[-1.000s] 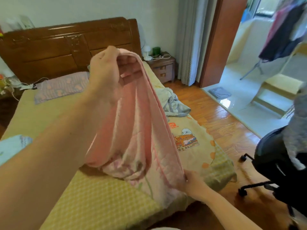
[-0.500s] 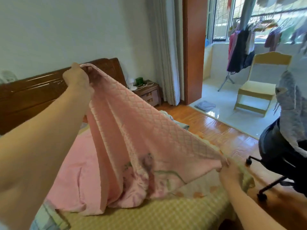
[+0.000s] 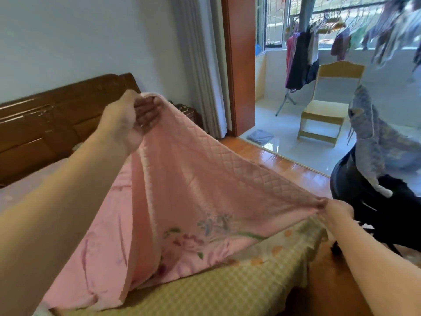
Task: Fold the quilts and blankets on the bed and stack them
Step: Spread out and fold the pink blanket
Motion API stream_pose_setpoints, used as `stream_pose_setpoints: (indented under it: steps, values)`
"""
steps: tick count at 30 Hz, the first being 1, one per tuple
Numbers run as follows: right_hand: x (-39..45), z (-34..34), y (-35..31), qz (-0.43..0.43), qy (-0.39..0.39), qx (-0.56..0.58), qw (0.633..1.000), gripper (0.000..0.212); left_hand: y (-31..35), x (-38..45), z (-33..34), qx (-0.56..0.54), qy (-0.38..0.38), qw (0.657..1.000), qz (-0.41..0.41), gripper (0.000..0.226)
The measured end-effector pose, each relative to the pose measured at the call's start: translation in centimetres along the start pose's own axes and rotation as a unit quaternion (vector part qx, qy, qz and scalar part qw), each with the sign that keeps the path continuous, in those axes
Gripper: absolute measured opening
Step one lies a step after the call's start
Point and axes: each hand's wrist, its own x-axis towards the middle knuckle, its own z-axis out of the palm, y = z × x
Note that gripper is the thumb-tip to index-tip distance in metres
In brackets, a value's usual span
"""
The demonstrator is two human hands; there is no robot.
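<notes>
A black office chair [image 3: 373, 201] stands right; a yellow wooden chair [image 3: 328, 103] sits beyond the doorway.

The quilt [image 3: 205, 183] is soft pink cloth, matt, stitched in a diamond pattern with printed flowers. The bed sheet [image 3: 227, 290] is matt checked cloth. The headboard [image 3: 45, 124] is dark polished wood. The floor [image 3: 284, 165] is glossy wood boards; the chair [image 3: 328, 103] is pale wood.
</notes>
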Motion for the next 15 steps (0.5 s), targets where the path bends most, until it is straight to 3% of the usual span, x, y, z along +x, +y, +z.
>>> stream_pose_setpoints:
  steps: [2,5,8,9,10,12,14,15]
  values:
    - [-1.8,0.5,-0.8,-0.028,-0.027,0.010,0.999,0.024,-2.7,-1.9,2.9,0.099,-0.076,0.991,-0.044,0.022]
    - [-5.4,2.5,-4.5,-0.117,-0.188,0.067,0.973,0.057,-8.6,-5.2,9.0,0.215,-0.147,0.963,-0.069,0.023]
    - [-9.0,2.2,-8.9,-0.228,-0.441,0.060,0.866,0.071,-14.4,-7.0,14.1,0.309,-0.161,0.936,-0.045,0.022]
    - [-10.0,1.8,-10.0,-0.258,-0.485,0.019,0.835,0.070,-15.9,-7.3,15.3,0.316,-0.150,0.935,-0.055,0.023]
    - [-10.3,1.5,-10.6,-0.297,-0.484,-0.029,0.823,0.067,-17.2,-7.5,16.3,0.313,-0.137,0.937,-0.067,0.027]
    - [-10.4,0.8,-11.4,-0.386,-0.391,-0.114,0.828,0.052,-19.6,-7.9,17.4,0.322,-0.118,0.938,-0.056,0.030]
    - [-9.9,0.1,-11.6,-0.417,-0.348,-0.081,0.836,0.035,-21.5,-8.3,17.7,0.373,-0.133,0.918,-0.028,0.027]
    - [-9.7,-0.2,-11.8,-0.411,-0.360,-0.078,0.834,0.038,-22.3,-8.5,17.5,0.397,-0.146,0.906,-0.022,0.026]
